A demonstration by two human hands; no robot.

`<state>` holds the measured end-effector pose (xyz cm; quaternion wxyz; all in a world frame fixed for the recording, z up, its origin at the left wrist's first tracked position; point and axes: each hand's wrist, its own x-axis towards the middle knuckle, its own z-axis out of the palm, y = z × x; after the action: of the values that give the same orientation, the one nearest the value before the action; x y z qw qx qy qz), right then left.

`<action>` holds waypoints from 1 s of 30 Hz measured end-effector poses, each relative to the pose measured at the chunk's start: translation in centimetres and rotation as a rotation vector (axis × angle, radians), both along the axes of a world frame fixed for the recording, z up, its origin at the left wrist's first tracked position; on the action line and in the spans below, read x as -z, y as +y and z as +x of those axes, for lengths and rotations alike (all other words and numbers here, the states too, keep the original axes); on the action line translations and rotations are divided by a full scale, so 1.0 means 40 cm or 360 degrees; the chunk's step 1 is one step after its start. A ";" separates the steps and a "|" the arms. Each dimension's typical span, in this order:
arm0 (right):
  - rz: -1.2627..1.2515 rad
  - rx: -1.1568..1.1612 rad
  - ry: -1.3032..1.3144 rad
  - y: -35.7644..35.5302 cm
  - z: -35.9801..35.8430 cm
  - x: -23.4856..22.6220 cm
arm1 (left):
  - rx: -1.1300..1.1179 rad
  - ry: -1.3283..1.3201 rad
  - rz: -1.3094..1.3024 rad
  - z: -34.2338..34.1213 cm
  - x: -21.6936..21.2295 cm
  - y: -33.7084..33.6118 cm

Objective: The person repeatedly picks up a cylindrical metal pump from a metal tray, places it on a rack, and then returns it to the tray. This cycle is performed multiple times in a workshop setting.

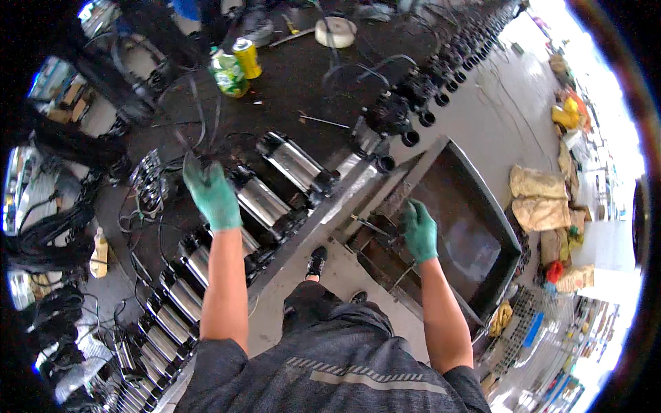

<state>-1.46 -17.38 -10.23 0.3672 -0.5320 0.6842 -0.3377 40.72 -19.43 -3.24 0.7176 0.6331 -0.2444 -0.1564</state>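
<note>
My left hand [212,197], in a green glove, is over the dark bench beside a row of silver cylinders with black ends. Its fingers are stretched forward and apart, with blurred, dark tips. Nearest to it is one silver cylinder [260,201]; another cylinder [295,164] lies farther right. My right hand [420,232], also green-gloved, is above the near left side of a dark metal tray [482,189]. Its fingers are curled inward, and what they hold, if anything, is hidden. A thin metal rod [372,226] lies left of that hand, apart from it.
More cylinders [169,316] line the bench edge toward the lower left. Black fittings [427,89] run along it to the upper right. A green bottle [229,73], a yellow can [246,58] and a white round disc [336,32] stand at the back. Brown sacks [539,199] lie right.
</note>
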 end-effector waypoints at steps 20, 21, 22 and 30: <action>-0.0174 0.0682 0.1294 0.643 -0.913 0.218 | 0.2016 -0.1986 0.1329 -1.051 0.276 0.028; -0.0148 0.0697 0.1262 0.633 -0.908 0.204 | 0.2017 -0.2011 0.1431 -1.058 0.272 0.025; -0.0127 0.0702 0.1229 0.629 -0.907 0.196 | 0.2006 -0.2029 0.1538 -1.065 0.261 0.023; -0.0102 0.0749 0.1297 0.619 -0.926 0.198 | 0.1890 -0.2114 0.1677 -1.107 0.271 0.007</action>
<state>-38.49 7.40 -18.16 -0.0345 -0.4627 0.8638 -0.1965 -3.57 -19.17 -14.06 -0.1229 0.6031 -0.7645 -0.1914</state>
